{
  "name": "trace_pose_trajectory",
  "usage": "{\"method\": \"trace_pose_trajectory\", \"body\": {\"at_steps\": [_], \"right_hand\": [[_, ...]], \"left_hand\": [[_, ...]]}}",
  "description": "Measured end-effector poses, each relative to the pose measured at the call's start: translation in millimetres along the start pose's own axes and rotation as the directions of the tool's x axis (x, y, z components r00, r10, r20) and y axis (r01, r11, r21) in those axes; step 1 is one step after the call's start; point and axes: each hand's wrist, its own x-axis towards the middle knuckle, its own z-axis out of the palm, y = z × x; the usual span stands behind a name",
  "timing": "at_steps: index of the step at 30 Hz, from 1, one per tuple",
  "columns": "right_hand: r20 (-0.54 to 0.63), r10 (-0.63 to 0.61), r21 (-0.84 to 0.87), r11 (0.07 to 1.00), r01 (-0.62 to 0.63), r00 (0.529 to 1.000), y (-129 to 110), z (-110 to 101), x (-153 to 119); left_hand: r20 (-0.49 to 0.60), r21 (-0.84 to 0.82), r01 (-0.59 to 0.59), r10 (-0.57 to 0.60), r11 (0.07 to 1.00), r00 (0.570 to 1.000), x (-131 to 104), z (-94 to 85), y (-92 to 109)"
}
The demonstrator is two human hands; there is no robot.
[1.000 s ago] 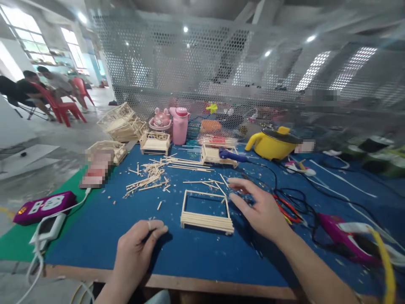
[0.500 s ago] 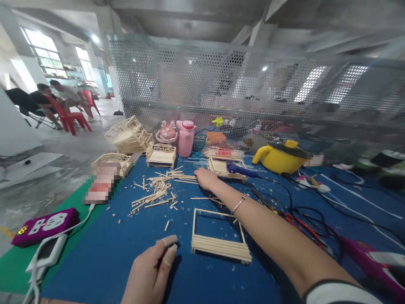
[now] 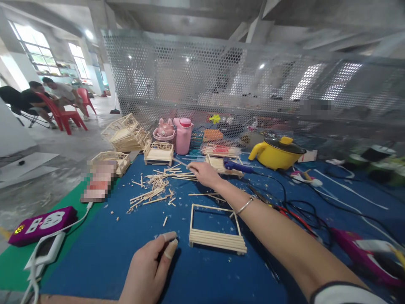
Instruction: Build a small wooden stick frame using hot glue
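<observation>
My right hand (image 3: 202, 173) reaches over the blue table and pinches a thin wooden stick (image 3: 179, 161), which points up and left from the fingers. Below it lies a loose pile of sticks (image 3: 158, 185). My left hand (image 3: 152, 261) rests near the front, thumb and index finger apart and wearing finger covers, with nothing between them. To its right sits a rectangular stick frame (image 3: 217, 240), its near side covered by several parallel sticks, the rest open. A blue glue gun (image 3: 237, 165) leans on a small wooden piece (image 3: 215, 162) behind my right hand.
Finished stick models (image 3: 158, 153) stand at the back left, near a pink bottle (image 3: 183, 137). A yellow pot (image 3: 278, 154) and cables (image 3: 294, 207) are at the right. A phone (image 3: 99, 181) and purple box (image 3: 44, 223) lie left. People sit far left.
My right hand has lifted a stick from the pile area and shifted slightly up and left. My left hand has hardly moved. The whole view has shifted a little.
</observation>
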Motion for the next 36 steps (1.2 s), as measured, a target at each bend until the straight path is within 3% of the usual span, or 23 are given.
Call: {"method": "trace_pose_trajectory", "body": {"at_steps": [3,5,7,9,11,13,16,18,21,23,24,25,27,28,31,33,36], "right_hand": [[-0.1,0.003,0.212,0.977,0.018,0.995,-17.7,-14.5,-18.2],[-0.113,0.038,0.431,0.902,0.015,0.993,-29.4,-26.7,-38.6],[-0.036,0.114,0.806,0.591,-0.038,0.993,-39.9,-36.9,-63.7],[0.075,0.131,0.951,0.288,-0.111,0.989,-49.4,-42.1,-89.7],[0.133,0.121,0.977,0.15,-0.15,0.984,-58.1,-40.8,-112.9],[0.137,0.12,0.983,0.109,-0.15,0.983,-65.2,-33.8,-132.9],[0.115,0.173,0.981,0.135,-0.139,0.978,-71.5,-19.5,-162.3],[0.128,0.241,0.945,0.265,-0.193,0.962,-73.6,-13.4,-186.8],[0.098,0.275,0.696,0.668,-0.263,0.956,-76.2,-17.5,-231.7],[-0.129,0.085,0.397,0.917,-0.027,0.988,-75.8,-28.3,-259.6],[-0.283,-0.035,0.207,0.974,0.097,0.958,-74.0,-34.6,-270.3],[-0.395,-0.102,0.013,0.993,0.117,0.913,-70.7,-40.4,-278.0],[-0.485,-0.155,-0.251,0.967,0.033,0.861,-60.1,-48.2,-284.9],[-0.484,-0.133,-0.285,0.958,-0.012,0.865,-53.5,-49.6,-285.2],[-0.429,0.093,-0.059,0.99,-0.131,0.899,-35.3,-45.5,-282.2],[-0.425,0.259,0.215,0.96,-0.181,0.867,-29.4,-40.8,-281.1],[-0.454,0.387,0.503,0.855,-0.128,0.802,-30.7,-37.2,-280.7]], "left_hand": [[-0.014,-0.042,0.047,-0.048,0.998,0.999,-1.1,0.8,-1.2],[-0.082,-0.079,0.061,-0.068,0.995,0.994,-2.2,0.9,-1.9],[-0.194,-0.104,0.062,-0.081,0.993,0.978,-2.4,-0.2,1.7],[-0.282,-0.127,0.05,-0.085,0.991,0.956,-0.9,-2.2,12.8],[-0.28,-0.173,0.03,-0.079,0.984,0.957,2.3,-4.0,31.2],[-0.177,-0.246,0.011,-0.056,0.969,0.983,6.0,-4.4,52.1],[-0.007,-0.296,-0.012,0.01,0.955,1.0,9.6,-1.6,72.5],[0.0,-0.235,-0.02,0.021,0.972,1.0,9.5,0.7,72.5],[-0.077,-0.066,-0.017,0.012,0.998,0.997,6.6,1.4,58.4],[-0.111,0.02,-0.022,0.024,1.0,0.994,3.7,0.4,49.1],[-0.118,0.047,-0.029,0.035,0.998,0.992,2.2,0.2,46.5],[-0.119,0.063,-0.04,0.047,0.997,0.992,0.7,0.2,45.2],[-0.107,0.069,-0.069,0.076,0.995,0.991,-1.6,1.8,45.6],[-0.1,0.066,-0.078,0.084,0.995,0.991,-2.3,3.1,46.1],[-0.072,0.064,-0.08,0.084,0.995,0.994,-2.4,6.9,45.0],[-0.055,0.082,-0.054,0.058,0.995,0.997,-1.4,8.2,42.2],[-0.03,0.098,-0.007,0.01,0.995,1.0,-0.5,7.7,40.2]]}}
